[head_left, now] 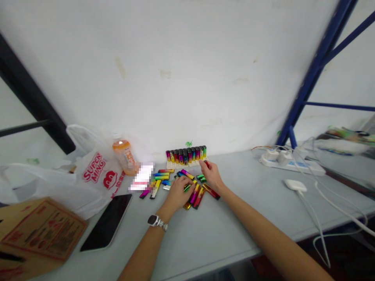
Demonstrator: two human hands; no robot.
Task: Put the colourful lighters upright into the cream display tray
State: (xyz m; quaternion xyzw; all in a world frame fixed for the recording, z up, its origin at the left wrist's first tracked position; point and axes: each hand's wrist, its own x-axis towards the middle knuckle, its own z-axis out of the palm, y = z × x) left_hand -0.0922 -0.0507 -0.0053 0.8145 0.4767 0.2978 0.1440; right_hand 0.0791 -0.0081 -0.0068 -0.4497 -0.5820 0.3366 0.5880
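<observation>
Colourful metallic lighters [199,198] lie scattered in a loose pile on the grey table. Behind them, against the wall, a pale holder [187,164] carries rows of upright lighters [185,155] with dark tops. My left hand [179,192], a watch on its wrist, reaches over the pile with fingers curled round a green lighter [186,188], partly hidden. At the right end of the holder, my right hand [213,176] pinches a dark red lighter [207,164], mostly covered by the fingers.
To the left are a black phone [107,222], a cardboard box [43,234], a plastic bag [96,171], an orange drink bottle [124,156] and a blurred white item [142,176]. A power strip [293,163], white charger [295,185] and cables lie right.
</observation>
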